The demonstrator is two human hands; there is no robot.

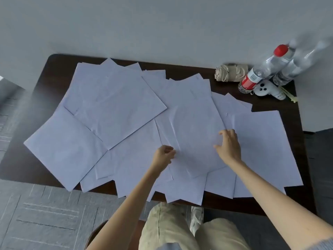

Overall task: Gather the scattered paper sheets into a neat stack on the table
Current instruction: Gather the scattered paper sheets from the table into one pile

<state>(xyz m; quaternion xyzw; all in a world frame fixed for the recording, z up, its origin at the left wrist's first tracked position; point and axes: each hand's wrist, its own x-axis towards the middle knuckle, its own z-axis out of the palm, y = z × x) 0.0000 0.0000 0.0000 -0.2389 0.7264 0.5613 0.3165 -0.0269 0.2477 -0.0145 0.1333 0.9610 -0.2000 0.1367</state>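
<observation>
Several white paper sheets [115, 105] lie scattered and overlapping across the dark table [281, 105]. Some of them hang over its near edge. One creased sheet [194, 127] lies on top in the middle. My left hand [163, 156] pinches that sheet's left edge with curled fingers. My right hand [229, 146] rests on its right edge, thumb spread and fingers bent over the paper; whether it grips the edge is unclear. Both hands are close together near the table's centre front.
At the far right corner stand two clear water bottles, one with a red cap and label [261, 71]. Next to them lie a folded beige umbrella [228, 72] and a small white device [264, 90]. A wall runs behind the table. My knees are below its near edge.
</observation>
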